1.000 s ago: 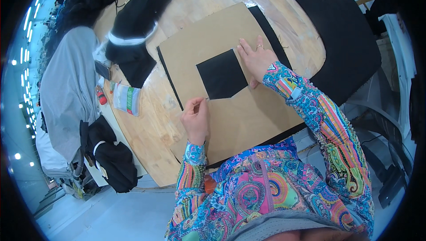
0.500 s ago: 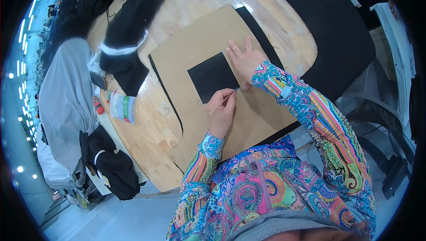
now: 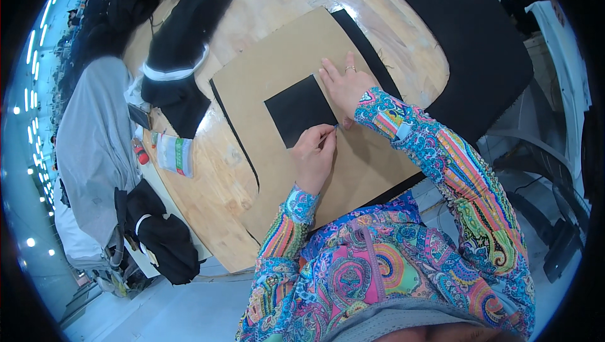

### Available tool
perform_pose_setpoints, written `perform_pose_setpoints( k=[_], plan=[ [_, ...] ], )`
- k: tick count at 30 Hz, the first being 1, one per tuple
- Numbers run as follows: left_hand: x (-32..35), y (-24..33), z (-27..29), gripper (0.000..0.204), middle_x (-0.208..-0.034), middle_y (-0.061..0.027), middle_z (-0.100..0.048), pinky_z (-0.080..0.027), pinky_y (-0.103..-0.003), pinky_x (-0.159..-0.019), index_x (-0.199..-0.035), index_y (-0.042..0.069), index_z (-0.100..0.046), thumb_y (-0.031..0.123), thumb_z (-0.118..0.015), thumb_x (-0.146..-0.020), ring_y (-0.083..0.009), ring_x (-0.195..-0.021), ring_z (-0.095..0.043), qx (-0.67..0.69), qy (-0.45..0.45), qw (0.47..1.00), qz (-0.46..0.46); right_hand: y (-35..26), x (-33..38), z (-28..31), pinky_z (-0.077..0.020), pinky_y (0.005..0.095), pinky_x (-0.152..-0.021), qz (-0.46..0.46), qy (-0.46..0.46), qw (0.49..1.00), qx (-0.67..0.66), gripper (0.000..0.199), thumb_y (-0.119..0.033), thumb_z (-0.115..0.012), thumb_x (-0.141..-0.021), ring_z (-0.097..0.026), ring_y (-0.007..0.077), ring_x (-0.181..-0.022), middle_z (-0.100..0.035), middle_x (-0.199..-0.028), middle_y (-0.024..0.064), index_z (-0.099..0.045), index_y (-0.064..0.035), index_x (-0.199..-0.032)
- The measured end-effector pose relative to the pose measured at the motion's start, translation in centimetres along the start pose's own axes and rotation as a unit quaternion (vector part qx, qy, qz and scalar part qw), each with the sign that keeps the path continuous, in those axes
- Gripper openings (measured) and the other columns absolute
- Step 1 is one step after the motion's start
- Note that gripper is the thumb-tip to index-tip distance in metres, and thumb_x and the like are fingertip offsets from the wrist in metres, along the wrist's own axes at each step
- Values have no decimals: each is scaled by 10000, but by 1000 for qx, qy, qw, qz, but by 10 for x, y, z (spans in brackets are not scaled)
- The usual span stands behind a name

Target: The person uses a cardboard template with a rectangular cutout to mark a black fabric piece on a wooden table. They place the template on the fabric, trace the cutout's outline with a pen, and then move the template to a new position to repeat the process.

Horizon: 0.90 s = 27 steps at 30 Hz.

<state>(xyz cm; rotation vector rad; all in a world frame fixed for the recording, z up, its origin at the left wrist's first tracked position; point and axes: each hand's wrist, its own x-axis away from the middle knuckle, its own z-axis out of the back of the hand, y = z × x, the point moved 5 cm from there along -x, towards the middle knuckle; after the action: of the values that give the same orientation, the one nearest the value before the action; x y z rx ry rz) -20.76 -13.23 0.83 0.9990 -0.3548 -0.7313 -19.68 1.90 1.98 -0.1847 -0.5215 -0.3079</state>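
A large brown cardboard pattern [image 3: 277,46] lies over black fabric [image 3: 368,49], which shows along its edges. Near its middle is a black square [image 3: 299,112], apparently an opening with the fabric beneath. My left hand [image 3: 313,156] is closed in a pinch around a thin pen-like tool [image 3: 335,127], its tip at the square's near right corner. Flat on the cardboard just right of the square rests my right hand [image 3: 348,90], fingers spread and a ring on one. The thumb of that hand is close to the tool's tip.
The wooden table [image 3: 220,228] has a curved edge. Left of the pattern lie a black garment piece with a white band [image 3: 176,68], a clear packet [image 3: 174,154] and a small red object [image 3: 140,151]. Grey cloth [image 3: 94,140] hangs beyond. More black fabric [image 3: 479,46] covers the right side.
The whole view has shifted very slightly. Both hands keep their places on the cardboard, with the tool's tip still at the same corner.
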Motion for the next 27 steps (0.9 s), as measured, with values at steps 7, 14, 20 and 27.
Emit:
perform_pose_setpoints(
  k=[7,14,20,27],
  plan=[
    [9,-2,22,60,-797,-125,-648,-520,-311,-645,-849,10,-638,43,-633,-799,-249,-707,-649,-17,-3,999,33,0,0,1,-491,537,-898,2,-14,1000,-22,1268,-319,-917,-479,-194,496,-1345,-81,-1548,87,-166,-53,-1465],
    [16,-3,41,81,-811,-107,-660,-522,-287,-684,-874,3,-641,66,-638,-823,-186,-757,-662,-4,-8,994,109,-1,7,8,-520,415,-904,9,7,1000,2,1203,-287,-905,-475,-253,516,-1311,-169,-1515,152,-223,-10,-1426],
    [17,-16,43,95,-848,-91,-662,-521,-278,-702,-888,-2,-645,77,-644,-834,-156,-769,-651,56,12,989,138,-1,6,7,-526,420,-892,7,11,1000,0,1200,-286,-905,-478,-256,519,-1309,-167,-1516,149,-222,-13,-1426],
    [17,-14,36,75,-850,-101,-658,-527,-279,-701,-871,-10,-640,43,-645,-819,-174,-763,-657,55,6,993,102,-2,7,7,-534,414,-879,5,8,1000,17,1205,-300,-904,-478,-255,523,-1307,-158,-1519,146,-218,-16,-1427]
  ],
)
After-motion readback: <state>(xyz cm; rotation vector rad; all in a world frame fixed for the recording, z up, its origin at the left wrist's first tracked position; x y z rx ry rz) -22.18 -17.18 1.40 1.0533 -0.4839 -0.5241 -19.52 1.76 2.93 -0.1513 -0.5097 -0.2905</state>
